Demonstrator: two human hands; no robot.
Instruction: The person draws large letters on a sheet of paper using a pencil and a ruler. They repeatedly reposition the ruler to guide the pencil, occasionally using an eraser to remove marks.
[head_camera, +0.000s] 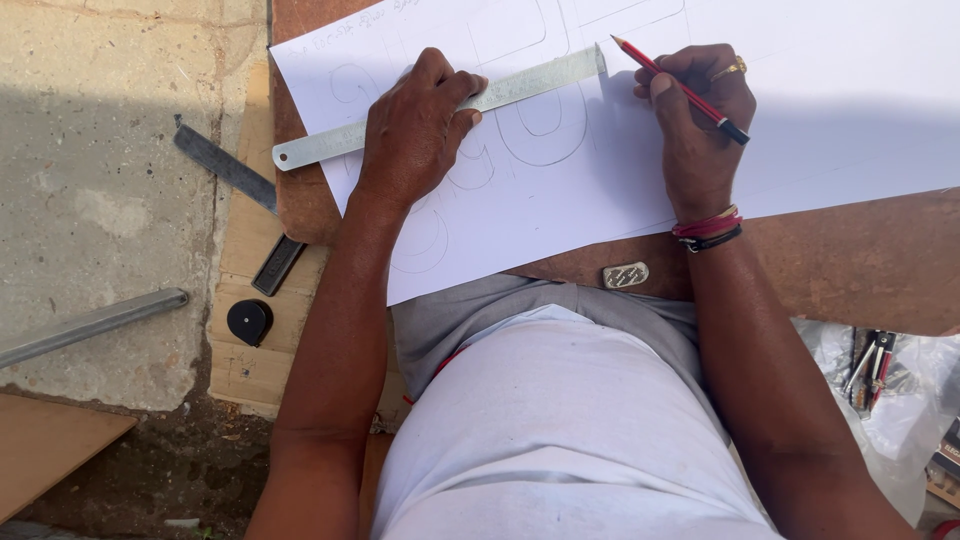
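While pressing flat on 1 steel ruler (440, 108) at upper centre of frame, the left hand (415, 130) has fingers spread & bent over it, palm down, pinning rather than gripping. Ruler lies slanted across 1 white paper sheet (850, 90), low end at left, high end near top centre. Right hand (695, 120), upper right of centre, is closed round 1 red pencil (680, 88); tip points up-left, just beside the ruler's high end, black end sticks out to the right. 1 ring on that hand, wristbands (red & black) at the wrist. Sheet carries faint curved pencil outlines, partly under the left hand. Paper sits on a brown board desk (860, 260); 1 small grey oblong piece (625, 274) lies on it near the lower edge of the sheet. Left of frame: 1 try square w/ dark blade (228, 168), 1 black round item (249, 321) on a pale wood plank, 1 grey metal bar (95, 325) on concrete floor. Lower right: clear plastic bag (900, 390) w/ tools, count unclear.
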